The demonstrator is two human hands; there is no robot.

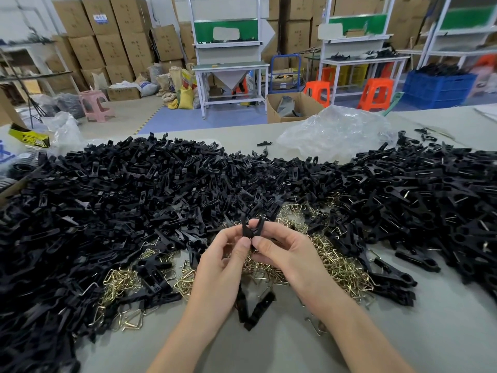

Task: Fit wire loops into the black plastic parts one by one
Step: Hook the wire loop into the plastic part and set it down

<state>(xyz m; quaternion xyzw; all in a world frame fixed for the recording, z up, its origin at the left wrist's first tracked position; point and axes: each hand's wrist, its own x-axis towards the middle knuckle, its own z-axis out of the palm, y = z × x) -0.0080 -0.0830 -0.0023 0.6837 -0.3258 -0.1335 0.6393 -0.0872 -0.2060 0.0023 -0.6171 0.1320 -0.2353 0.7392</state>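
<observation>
- Black plastic part (pixel 251 229) is held up between both hands over the desk (pixel 269 354), near the centre of the view. Its two prongs stand in a V above the fingertips.
- Left hand (pixel 219 265): thumb and forefinger pinch the part's lower left side, and the other fingers are curled in loosely.
- Right hand (pixel 285 254): thumb and forefinger pinch the lower right side. The two thumb tips sit just beside each other.
- Can't tell whether a wire loop is seated in the held part, because the fingers cover that spot.
- Wire loops (pixel 336 262): brass-coloured pile lying on the desk under and around the hands, spreading out to the left and right.
- Heap of black parts (pixel 134 189) wraps the loop pile in a wide arc, from the near left across the back to the far right.
- A few loose black pieces (pixel 255 310) lie on the desk just below the hands, between the wrists.
- Crumpled clear plastic bag (pixel 336 130) sits on the desk behind the heap, right of centre.
- On the floor beyond the desk: open carton (pixel 293 106), orange stools (pixel 375 92), blue crate (pixel 438 87), pink stool (pixel 95 103), stacked cardboard boxes (pixel 107 36).
</observation>
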